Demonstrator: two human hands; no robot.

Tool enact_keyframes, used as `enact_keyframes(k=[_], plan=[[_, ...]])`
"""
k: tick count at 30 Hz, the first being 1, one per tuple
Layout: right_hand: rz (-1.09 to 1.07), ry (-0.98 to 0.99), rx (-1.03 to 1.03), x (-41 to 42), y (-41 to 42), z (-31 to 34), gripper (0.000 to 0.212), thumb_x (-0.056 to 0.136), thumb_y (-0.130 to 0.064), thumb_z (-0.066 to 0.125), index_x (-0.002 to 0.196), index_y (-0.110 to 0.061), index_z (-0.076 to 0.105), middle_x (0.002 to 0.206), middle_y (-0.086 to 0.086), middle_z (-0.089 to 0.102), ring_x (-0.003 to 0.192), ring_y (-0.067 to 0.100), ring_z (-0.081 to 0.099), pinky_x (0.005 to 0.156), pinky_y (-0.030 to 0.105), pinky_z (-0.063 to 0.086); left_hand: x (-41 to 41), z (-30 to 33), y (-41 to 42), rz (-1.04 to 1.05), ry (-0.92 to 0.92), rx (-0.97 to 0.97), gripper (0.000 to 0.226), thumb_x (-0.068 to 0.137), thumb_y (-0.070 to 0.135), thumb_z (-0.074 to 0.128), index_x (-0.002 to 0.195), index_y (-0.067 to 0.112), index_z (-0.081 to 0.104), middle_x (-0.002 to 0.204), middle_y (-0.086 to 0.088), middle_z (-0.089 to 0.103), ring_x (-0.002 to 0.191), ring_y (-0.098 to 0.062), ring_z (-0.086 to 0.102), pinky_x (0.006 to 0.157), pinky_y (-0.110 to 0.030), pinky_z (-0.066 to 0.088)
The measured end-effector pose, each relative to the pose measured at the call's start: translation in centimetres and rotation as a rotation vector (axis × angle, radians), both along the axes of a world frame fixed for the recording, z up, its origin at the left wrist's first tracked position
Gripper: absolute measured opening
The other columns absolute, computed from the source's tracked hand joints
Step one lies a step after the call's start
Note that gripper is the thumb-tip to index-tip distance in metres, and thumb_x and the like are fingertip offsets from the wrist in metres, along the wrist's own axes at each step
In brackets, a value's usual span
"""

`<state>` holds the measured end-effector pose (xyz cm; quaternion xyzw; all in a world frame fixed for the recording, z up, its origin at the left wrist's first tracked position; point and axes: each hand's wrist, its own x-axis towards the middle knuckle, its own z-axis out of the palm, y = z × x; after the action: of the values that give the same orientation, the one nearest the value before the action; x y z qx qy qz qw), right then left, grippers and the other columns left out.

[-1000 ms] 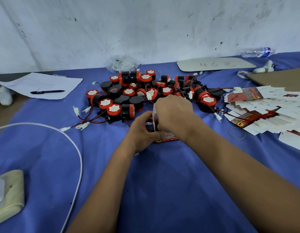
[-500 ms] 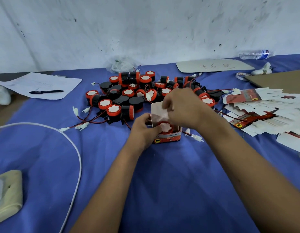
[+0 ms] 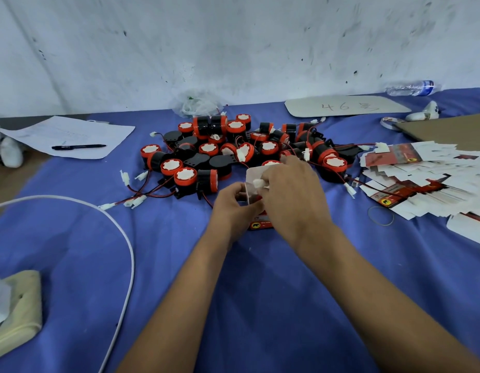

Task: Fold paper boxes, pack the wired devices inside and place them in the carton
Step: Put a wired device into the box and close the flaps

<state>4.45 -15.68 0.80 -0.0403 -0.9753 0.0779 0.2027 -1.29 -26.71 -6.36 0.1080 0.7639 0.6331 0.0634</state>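
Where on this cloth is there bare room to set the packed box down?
Bare blue cloth lies near the person, between the white cable and the forearms, and right of them. It is crowded behind: the device pile and flat box blanks.

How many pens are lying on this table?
1. A black pen lies on the white sheet of paper at the far left of the blue table. Others could be hidden under the device pile or the flat boxes.
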Motion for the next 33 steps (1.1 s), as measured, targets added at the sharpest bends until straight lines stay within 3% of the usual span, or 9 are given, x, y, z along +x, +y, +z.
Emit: enact_keyframes(k=[4,8,13,16,18,24,29,31,33], plan=[[-0.039,-0.014,0.015,-0.2,0.0,0.4,0.004,0.096,-0.021,0.062,0.093,-0.018,0.064,0.087,-0.001,0.062,0.076,0.015,0.052,0.063,0.025,0.039,-0.1,-0.1,0.0,-0.008,-0.010,0.004,0.023,0.091,0.011,0.076,0.113,0.017,0.071,0.106,0.003,0.073,0.092,-0.010,0.071,0.070,-0.021,0.059],[-0.020,-0.158,0.077,-1.4,-1.1,0.7,0.039,0.089,-0.008,0.065,0.065,-0.018,0.035,0.061,-0.003,0.038,0.052,0.008,0.030,0.046,0.024,0.022,0.0,0.0,0.0,-0.011,0.017,-0.020,0.013,0.091,0.008,0.073,0.099,0.017,0.067,0.095,0.000,0.071,0.078,-0.009,0.066,0.057,-0.012,0.050],[-0.015,0.080,-0.022,-1.4,-0.6,-2.4,0.012,0.086,0.000,0.058,0.083,-0.011,0.057,0.073,0.004,0.058,0.062,0.020,0.044,0.058,0.033,0.030,0.0,0.1,-0.1,-0.008,-0.006,-0.017,0.020,0.091,0.016,0.078,0.106,0.018,0.066,0.105,0.002,0.071,0.087,-0.014,0.070,0.063,-0.020,0.059],[-0.040,0.224,-0.066,-0.7,0.2,-4.0,0.015,0.083,0.007,0.060,0.085,-0.008,0.063,0.074,0.009,0.067,0.065,0.026,0.047,0.055,0.033,0.026,0.2,0.0,-0.1,-0.010,-0.016,0.011,0.031,0.087,0.024,0.082,0.113,0.017,0.067,0.111,0.001,0.072,0.099,-0.017,0.071,0.081,-0.033,0.063],[-0.063,0.220,-0.085,-0.8,0.3,-4.1,0.015,0.083,0.007,0.059,0.085,-0.008,0.062,0.076,0.009,0.066,0.064,0.025,0.044,0.056,0.033,0.026,0.2,0.0,0.0,0.001,-0.017,0.009,0.034,0.086,0.026,0.083,0.115,0.018,0.068,0.110,0.003,0.072,0.100,-0.015,0.071,0.083,-0.033,0.063],[-0.137,-0.012,-0.010,-1.5,-0.5,-3.0,0.014,0.092,-0.002,0.054,0.090,-0.016,0.057,0.094,0.008,0.068,0.082,0.025,0.058,0.065,0.032,0.033,0.2,0.0,0.0,0.015,0.014,-0.047,0.027,0.090,0.023,0.079,0.114,0.017,0.066,0.108,0.003,0.072,0.094,-0.014,0.071,0.069,-0.022,0.060],[-0.188,0.012,-0.113,-1.3,-1.3,-2.7,0.004,0.096,-0.013,0.057,0.094,-0.017,0.055,0.095,0.010,0.065,0.081,0.024,0.056,0.062,0.032,0.034,-0.2,0.1,0.3,0.032,0.069,-0.161,0.018,0.092,0.010,0.073,0.106,0.016,0.064,0.102,0.002,0.070,0.087,-0.007,0.063,0.059,-0.008,0.049],[-0.184,0.012,-0.068,-1.3,-1.9,-2.6,0.015,0.093,-0.012,0.058,0.094,-0.018,0.044,0.091,0.007,0.063,0.075,0.023,0.050,0.057,0.032,0.031,-0.4,0.0,0.4,0.036,0.072,-0.186,0.018,0.092,0.001,0.069,0.106,0.009,0.062,0.100,-0.006,0.070,0.081,-0.011,0.060,0.054,-0.007,0.048],[-0.120,0.008,0.017,-1.5,-2.2,-2.6,0.012,0.092,-0.014,0.057,0.101,-0.017,0.052,0.096,0.006,0.066,0.088,0.025,0.056,0.064,0.032,0.037,-0.5,-0.1,0.4,0.030,0.076,-0.200,0.016,0.093,-0.003,0.065,0.107,0.001,0.060,0.098,-0.013,0.069,0.075,-0.015,0.057,0.051,-0.009,0.046]])
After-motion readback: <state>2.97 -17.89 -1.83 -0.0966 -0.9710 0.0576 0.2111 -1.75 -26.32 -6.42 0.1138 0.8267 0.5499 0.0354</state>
